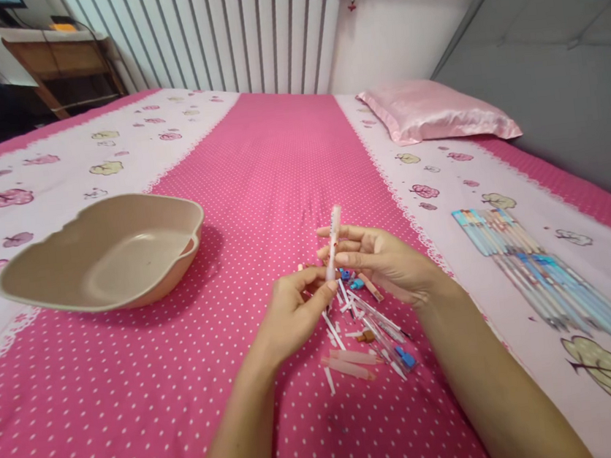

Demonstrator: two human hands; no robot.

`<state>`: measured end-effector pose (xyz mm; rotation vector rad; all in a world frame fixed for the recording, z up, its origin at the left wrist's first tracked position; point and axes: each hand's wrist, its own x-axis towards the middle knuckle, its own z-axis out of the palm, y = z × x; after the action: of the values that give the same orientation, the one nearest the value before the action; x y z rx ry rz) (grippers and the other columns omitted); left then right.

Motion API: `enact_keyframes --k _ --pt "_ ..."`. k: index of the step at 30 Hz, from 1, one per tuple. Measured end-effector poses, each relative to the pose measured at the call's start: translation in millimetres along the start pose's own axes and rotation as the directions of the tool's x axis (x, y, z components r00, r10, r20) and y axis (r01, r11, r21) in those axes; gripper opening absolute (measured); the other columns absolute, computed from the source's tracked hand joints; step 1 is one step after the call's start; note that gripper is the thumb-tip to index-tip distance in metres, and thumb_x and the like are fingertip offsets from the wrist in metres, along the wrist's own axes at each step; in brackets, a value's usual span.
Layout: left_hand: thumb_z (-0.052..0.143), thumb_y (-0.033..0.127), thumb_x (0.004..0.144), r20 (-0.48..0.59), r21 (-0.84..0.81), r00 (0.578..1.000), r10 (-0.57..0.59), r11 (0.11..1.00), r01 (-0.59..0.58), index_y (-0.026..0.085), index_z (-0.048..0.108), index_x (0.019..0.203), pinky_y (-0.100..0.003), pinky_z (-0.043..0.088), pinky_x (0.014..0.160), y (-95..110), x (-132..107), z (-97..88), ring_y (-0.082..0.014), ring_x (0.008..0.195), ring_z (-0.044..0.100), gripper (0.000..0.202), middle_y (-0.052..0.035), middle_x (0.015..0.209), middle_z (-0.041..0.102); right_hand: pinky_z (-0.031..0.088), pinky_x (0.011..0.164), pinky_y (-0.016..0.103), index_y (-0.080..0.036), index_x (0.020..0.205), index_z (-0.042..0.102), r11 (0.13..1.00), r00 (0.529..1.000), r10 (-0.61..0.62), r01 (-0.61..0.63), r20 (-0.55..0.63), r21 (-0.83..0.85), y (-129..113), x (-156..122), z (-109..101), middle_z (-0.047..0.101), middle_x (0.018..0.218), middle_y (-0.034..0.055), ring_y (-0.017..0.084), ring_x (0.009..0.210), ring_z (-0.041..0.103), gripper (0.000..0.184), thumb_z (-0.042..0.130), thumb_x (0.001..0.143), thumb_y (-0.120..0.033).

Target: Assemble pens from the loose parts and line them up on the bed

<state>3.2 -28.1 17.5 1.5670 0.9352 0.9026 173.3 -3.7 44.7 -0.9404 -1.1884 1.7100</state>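
A pale pink pen (334, 229), translucent and with small dark and red print, stands almost upright between both hands. Its lower end is pinched by the thumb and fingers of my left hand (296, 311). My right hand (386, 256) grips the middle of it between thumb and fingertips. Below them, loose pen parts lie in a heap on the bedspread: clear tubes (375, 316), thin white sticks (332, 329), a blue cap (405, 357), a brown piece (365, 336) and pink barrels (348, 368). My hands hide part of the heap.
A beige plastic basin (97, 293) sits on the pink dotted bedspread (264, 160) at left. Two rows of pens, an upper (496, 231) and a lower (567, 295), lie at right. Beyond are a pink pillow (435, 111), a grey headboard (551, 61) and a white radiator (239, 38).
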Motion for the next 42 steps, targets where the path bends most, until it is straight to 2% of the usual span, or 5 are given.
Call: enact_keyframes --k 14,21,24,34,42 --pt "0.053 0.034 0.084 0.011 0.019 1.0 -0.004 1.0 0.003 0.013 0.059 0.076 -0.026 0.038 0.06 0.8 0.3 0.3 -0.0124 0.063 0.048 0.023 -0.0015 0.069 0.056 0.049 0.074 0.027 -0.02 0.101 0.065 0.997 0.996 -0.029 0.023 -0.087 -0.067 6.5 3.1 0.4 0.061 0.078 -0.0016 0.011 0.073 0.06 0.04 0.081 0.064 -0.022" --pt "0.051 0.037 0.086 0.021 -0.012 1.0 0.013 1.0 -0.013 0.014 0.059 0.078 -0.026 0.037 0.061 -0.4 -0.4 -0.7 -0.0123 0.064 0.046 0.026 -0.0003 0.068 0.052 0.051 0.082 0.027 -0.022 0.112 0.063 1.0 0.998 -0.003 0.002 0.06 0.02 4.4 0.9 0.4 0.069 0.103 0.0036 0.014 0.09 0.065 0.042 0.075 0.071 -0.02" --pt "0.049 0.034 0.087 0.024 -0.034 1.0 0.013 0.999 -0.012 0.014 0.058 0.074 -0.025 0.036 0.062 0.8 -0.9 -0.5 -0.012 0.065 0.045 0.025 0.0003 0.068 0.05 0.052 0.08 0.026 -0.022 0.111 0.064 1.0 0.998 0.005 -0.007 0.068 0.026 4.3 1.2 0.5 0.071 0.097 0.003 0.013 0.087 0.066 0.04 0.073 0.072 -0.018" --pt "0.046 0.036 0.089 0.034 0.061 0.999 0.013 0.998 -0.015 0.014 0.057 0.073 -0.025 0.034 0.06 -0.3 0.2 -0.6 -0.0114 0.062 0.042 0.029 0.0014 0.066 0.047 0.054 0.08 0.035 -0.019 0.103 0.065 0.999 0.999 -0.005 0.004 -0.039 -0.037 5.4 0.8 0.8 0.073 0.088 0.004 0.017 0.079 0.068 0.042 0.079 0.063 -0.021" --pt "0.044 0.039 0.09 0.045 0.128 0.999 0.025 0.991 -0.031 0.014 0.058 0.075 -0.025 0.037 0.061 -1.7 0.9 -0.6 -0.013 0.064 0.046 0.032 0.0004 0.067 0.051 0.054 0.071 0.03 -0.018 0.097 0.063 0.996 0.993 -0.052 0.043 -0.11 -0.078 8.4 1.1 -0.9 0.071 0.075 0.0006 0.015 0.07 0.067 0.047 0.085 0.056 -0.022"
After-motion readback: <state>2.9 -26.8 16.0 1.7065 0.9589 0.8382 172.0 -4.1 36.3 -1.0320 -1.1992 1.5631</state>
